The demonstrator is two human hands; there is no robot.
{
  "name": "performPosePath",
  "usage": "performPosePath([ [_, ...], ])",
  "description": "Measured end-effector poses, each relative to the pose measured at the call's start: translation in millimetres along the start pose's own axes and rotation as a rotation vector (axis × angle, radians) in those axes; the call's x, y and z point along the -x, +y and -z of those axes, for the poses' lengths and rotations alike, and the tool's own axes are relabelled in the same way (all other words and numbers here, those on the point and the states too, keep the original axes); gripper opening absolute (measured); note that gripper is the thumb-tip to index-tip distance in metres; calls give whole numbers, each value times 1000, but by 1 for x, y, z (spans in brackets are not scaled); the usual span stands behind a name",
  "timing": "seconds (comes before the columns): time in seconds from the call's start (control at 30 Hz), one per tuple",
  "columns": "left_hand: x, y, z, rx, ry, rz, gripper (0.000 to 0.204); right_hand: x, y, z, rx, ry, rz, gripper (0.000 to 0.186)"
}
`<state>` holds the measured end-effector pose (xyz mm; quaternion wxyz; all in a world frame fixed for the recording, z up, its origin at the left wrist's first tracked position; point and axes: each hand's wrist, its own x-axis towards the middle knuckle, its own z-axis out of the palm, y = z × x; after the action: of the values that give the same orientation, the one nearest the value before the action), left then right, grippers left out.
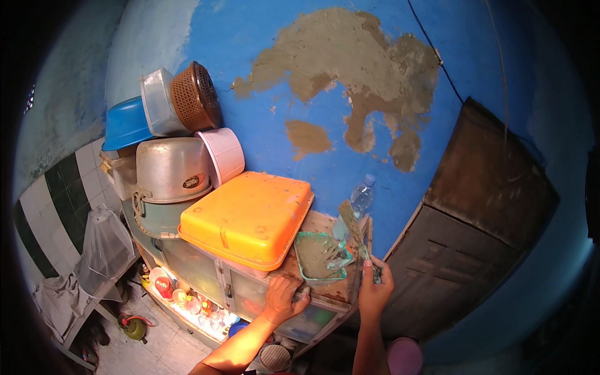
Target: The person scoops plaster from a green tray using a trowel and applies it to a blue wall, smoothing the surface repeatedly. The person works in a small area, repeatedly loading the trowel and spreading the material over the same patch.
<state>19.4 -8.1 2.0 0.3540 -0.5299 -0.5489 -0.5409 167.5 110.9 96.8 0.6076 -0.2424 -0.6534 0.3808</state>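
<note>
One hand, the right hand (375, 282), is closed around the lower end of a flat scraper (350, 220), whose smeared blade points upward in front of the blue wall (247, 134). The left hand (284, 301) has its fingers curled at the front edge of the cabinet (330, 292); from my distant seat I cannot tell whether they pinch something. Between the hands and a little behind them, the green tub (312, 234) with grey paste (314, 252) sits on the cabinet top, close beside the orange box (250, 215).

What worries me first is the clear bottle (362, 197). It stands behind the scraper, near the wall, so a wide swing of the blade could knock it over. Second, the tub is near the front edge, and I do not see any finger steadying it. If the scraper pushes hard against its side, I think it could slide, or tip its paste out. Third, the crumpled plastic (339, 257) in the tub could catch on the blade and be lifted together with the paste. Lastly, the blade is held upright above the fingers, so if its coating is wet, it may run down and make the grip slippery.
</note>
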Motion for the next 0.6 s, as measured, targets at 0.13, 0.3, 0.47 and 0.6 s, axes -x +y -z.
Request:
performPosePath([
  [0.13,-1,1,0,3,-3,10,40,-1,-1,-1,-3,-9,38,23],
  [0.3,-3,5,2,1,-24,64,39,-8,25,7,-57,-71,-46,23],
  [0.47,-3,7,3,-5,-64,114,37,-13,7,21,-106,-157,-96,23],
  [0.6,-2,6,2,-5,-78,122,35,-15,-22,31,-29,-199,23,24],
])
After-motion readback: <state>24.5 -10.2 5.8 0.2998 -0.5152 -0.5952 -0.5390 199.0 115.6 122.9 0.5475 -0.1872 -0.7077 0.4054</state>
